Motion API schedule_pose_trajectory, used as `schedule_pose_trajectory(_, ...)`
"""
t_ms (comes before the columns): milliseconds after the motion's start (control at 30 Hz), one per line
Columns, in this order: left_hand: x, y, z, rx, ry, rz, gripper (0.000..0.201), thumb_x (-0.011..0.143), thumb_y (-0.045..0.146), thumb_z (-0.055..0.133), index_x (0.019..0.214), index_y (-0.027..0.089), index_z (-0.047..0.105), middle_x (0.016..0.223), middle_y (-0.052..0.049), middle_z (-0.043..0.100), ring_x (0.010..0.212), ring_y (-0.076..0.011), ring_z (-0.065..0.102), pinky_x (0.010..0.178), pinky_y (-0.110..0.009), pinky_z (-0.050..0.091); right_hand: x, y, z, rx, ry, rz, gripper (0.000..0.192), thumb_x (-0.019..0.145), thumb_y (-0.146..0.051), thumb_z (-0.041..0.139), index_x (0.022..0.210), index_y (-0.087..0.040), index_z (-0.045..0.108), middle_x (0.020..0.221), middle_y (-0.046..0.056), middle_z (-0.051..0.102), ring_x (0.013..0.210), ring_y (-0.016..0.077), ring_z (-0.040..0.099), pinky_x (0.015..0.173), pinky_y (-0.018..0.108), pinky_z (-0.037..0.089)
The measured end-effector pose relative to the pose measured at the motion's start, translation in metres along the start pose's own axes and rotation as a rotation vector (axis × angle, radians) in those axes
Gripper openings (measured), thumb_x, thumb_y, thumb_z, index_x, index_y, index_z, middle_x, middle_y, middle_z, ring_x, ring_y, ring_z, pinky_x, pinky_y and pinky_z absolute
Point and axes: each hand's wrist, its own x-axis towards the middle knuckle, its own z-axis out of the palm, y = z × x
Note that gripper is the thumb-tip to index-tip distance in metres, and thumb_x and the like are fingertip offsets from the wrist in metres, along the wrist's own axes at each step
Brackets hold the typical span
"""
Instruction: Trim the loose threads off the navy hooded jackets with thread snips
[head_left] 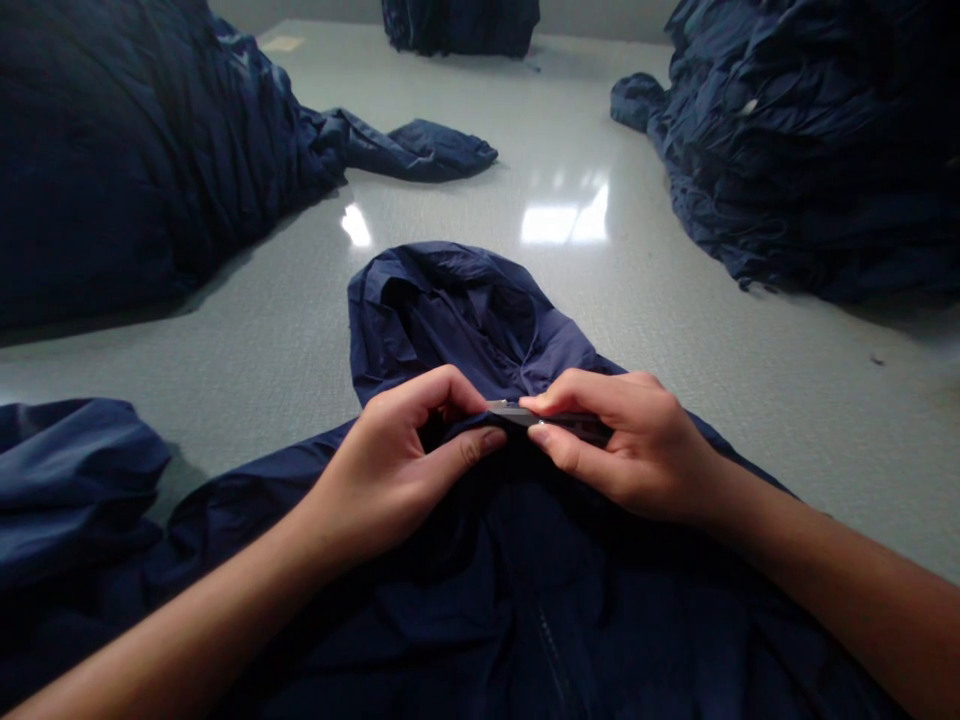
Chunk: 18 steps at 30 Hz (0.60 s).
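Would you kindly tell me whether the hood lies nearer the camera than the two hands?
No, the hood spreads on the table beyond the left hand and the right hand.

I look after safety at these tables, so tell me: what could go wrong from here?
The grey tool in the right hand reaches close to the fingertips of the left hand; if its edge is sharp, which I can't tell, a slip might nick them.

The left hand pinches the jacket right by the tool, and the dark cloth there is in shadow, so the fabric could get snagged unnoticed.
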Motion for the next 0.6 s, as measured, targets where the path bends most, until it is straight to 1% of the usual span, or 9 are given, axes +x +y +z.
schedule_pose_trajectory(67, 0.0002, 0.0008, -0.0003, 0.003, 0.004, -0.005, 0.015, 0.096, 0.031, 0.075, 0.088, 0.020, 0.069, 0.086, 0.000, 0.072, 0.081, -0.0158, 0.065, 0.073, -0.027, 0.050, 0.0004, -0.0015, -0.0002, 0.029, 0.018, 0.029, 0.004, 0.094, -0.019, 0.070, 0.096, -0.017, 0.072, 0.083, 0.002, 0.077, 0.067, 0.0138, 0.070, 0.058, 0.024, 0.049)
schedule_pose_trajectory(167, 0.0006, 0.0013, -0.0008, -0.003, 0.013, -0.017, 0.015, 0.095, 0.032, 0.076, 0.089, 0.020, 0.069, 0.088, 0.000, 0.073, 0.081, -0.0163, 0.066, 0.073, -0.027, 0.050, 0.0005, -0.0022, 0.0000, 0.162, 0.069, 0.131, 0.006, 0.097, -0.022, 0.070, 0.100, -0.018, 0.072, 0.092, 0.004, 0.080, 0.075, 0.0157, 0.074, 0.067, 0.025, 0.056)
schedule_pose_trajectory(267, 0.0005, 0.0007, -0.0011, 0.000, 0.018, -0.023, 0.016, 0.095, 0.033, 0.077, 0.090, 0.020, 0.070, 0.088, -0.001, 0.073, 0.082, -0.0169, 0.066, 0.072, -0.028, 0.050, -0.0001, 0.0000, 0.0005, 0.264, 0.073, 0.196, 0.010, 0.096, -0.025, 0.072, 0.103, -0.017, 0.072, 0.096, 0.005, 0.080, 0.081, 0.0173, 0.075, 0.071, 0.027, 0.058)
schedule_pose_trajectory(400, -0.0003, -0.0003, -0.0010, -0.006, 0.014, -0.034, 0.017, 0.095, 0.035, 0.077, 0.090, 0.020, 0.070, 0.088, 0.000, 0.073, 0.082, -0.0169, 0.066, 0.072, -0.028, 0.050, -0.0007, 0.0029, 0.0000, 0.246, 0.036, 0.174, 0.011, 0.094, -0.023, 0.073, 0.103, -0.016, 0.073, 0.094, 0.006, 0.079, 0.077, 0.0173, 0.074, 0.064, 0.026, 0.055)
schedule_pose_trajectory(600, -0.0007, 0.0006, -0.0010, -0.017, 0.021, -0.017, 0.013, 0.095, 0.031, 0.076, 0.091, 0.020, 0.070, 0.090, 0.000, 0.073, 0.085, -0.0160, 0.066, 0.076, -0.027, 0.052, 0.0002, 0.0015, -0.0022, 0.076, 0.029, 0.055, 0.008, 0.091, -0.019, 0.073, 0.098, -0.018, 0.074, 0.087, 0.003, 0.079, 0.067, 0.0133, 0.070, 0.057, 0.022, 0.049)
